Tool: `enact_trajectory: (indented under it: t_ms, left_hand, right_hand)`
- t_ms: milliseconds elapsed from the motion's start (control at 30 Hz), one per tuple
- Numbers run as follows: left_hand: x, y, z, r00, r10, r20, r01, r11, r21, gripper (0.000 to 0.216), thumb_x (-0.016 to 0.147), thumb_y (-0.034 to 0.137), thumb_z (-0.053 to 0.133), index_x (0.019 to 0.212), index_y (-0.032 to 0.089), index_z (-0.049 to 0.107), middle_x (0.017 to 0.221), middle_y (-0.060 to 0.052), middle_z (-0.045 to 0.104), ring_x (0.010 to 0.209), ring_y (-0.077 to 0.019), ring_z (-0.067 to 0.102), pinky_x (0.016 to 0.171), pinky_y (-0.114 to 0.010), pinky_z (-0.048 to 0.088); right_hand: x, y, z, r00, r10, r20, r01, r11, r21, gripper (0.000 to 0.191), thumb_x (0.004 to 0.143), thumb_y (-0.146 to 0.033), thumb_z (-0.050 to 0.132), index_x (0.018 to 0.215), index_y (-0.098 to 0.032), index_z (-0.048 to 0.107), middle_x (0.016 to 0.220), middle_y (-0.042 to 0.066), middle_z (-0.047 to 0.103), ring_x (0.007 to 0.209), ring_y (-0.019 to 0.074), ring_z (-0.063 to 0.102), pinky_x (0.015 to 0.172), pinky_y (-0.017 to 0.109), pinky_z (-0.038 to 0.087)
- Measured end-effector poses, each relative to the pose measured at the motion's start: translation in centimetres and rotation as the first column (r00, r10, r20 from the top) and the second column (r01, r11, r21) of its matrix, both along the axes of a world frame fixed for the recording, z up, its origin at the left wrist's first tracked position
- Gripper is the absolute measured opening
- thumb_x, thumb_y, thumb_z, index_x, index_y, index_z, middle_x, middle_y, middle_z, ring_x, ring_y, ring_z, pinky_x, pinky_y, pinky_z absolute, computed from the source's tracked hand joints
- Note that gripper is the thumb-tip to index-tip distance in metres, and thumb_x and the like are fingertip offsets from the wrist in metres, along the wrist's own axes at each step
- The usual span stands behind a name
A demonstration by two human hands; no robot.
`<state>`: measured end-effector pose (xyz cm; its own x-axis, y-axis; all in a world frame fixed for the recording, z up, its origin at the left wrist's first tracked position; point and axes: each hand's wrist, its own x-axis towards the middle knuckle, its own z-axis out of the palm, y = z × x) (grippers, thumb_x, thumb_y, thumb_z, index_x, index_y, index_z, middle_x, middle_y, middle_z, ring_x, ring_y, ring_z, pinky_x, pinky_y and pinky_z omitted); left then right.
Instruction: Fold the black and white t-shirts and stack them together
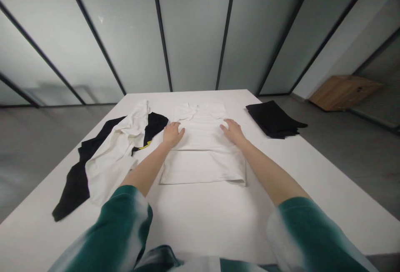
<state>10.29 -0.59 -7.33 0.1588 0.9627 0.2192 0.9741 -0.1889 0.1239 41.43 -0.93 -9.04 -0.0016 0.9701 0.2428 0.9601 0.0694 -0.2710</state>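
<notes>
A white T-shirt (203,155) lies folded lengthwise in the middle of the white table (200,217), collar end away from me. My left hand (172,133) rests flat on its left edge, fingers stretched out. On the shirt's right side my right hand (233,131) lies flat too, fingers spread. Neither hand grips the cloth.
A loose heap of white garment (115,155) over black garment (73,184) lies at the left of the table. A folded black stack (273,118) sits at the far right edge. Glass wall panels stand behind; a wooden box (342,91) is on the floor at right.
</notes>
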Motion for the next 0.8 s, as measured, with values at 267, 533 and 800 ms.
enact_trajectory:
  t_ms: [267,533,800]
  left_hand:
    - [-5.3,-5.5,1.5,0.979,0.154,-0.13,-0.186,0.939,-0.288,0.072,0.085,0.072,0.037,0.112,0.012,0.065,0.122,-0.021,0.064,0.119,-0.035,0.056,0.095,-0.042,0.045]
    - [-4.6,-11.4,0.4,0.999,-0.039,-0.036,0.023,0.93,-0.368,0.04,0.081,0.054,0.054,0.091,0.018,0.066,0.105,-0.017,0.069,0.1,-0.0314,0.065,0.083,-0.039,0.048]
    - [-7.2,-12.4,1.0,0.997,0.018,0.08,0.015,0.919,-0.393,0.015,0.081,0.036,0.053,0.077,0.022,0.056,0.075,-0.004,0.065,0.076,-0.0227,0.063,0.066,-0.031,0.042]
  right_hand:
    - [3.6,-7.7,2.6,0.979,-0.145,0.141,0.178,0.95,-0.256,0.038,0.093,-0.049,0.045,0.103,-0.019,0.066,0.097,0.01,0.072,0.091,0.0253,0.067,0.072,0.032,0.045]
    - [2.8,-14.7,1.1,0.988,0.005,0.155,0.047,0.942,-0.333,0.048,0.089,-0.063,0.046,0.079,-0.019,0.063,0.091,0.011,0.07,0.079,0.0238,0.066,0.06,0.03,0.039]
    - [4.8,-15.5,0.8,0.989,-0.016,-0.144,-0.021,0.969,-0.248,0.021,0.087,-0.038,0.049,0.073,-0.023,0.053,0.067,0.002,0.064,0.064,0.0174,0.058,0.06,0.027,0.038]
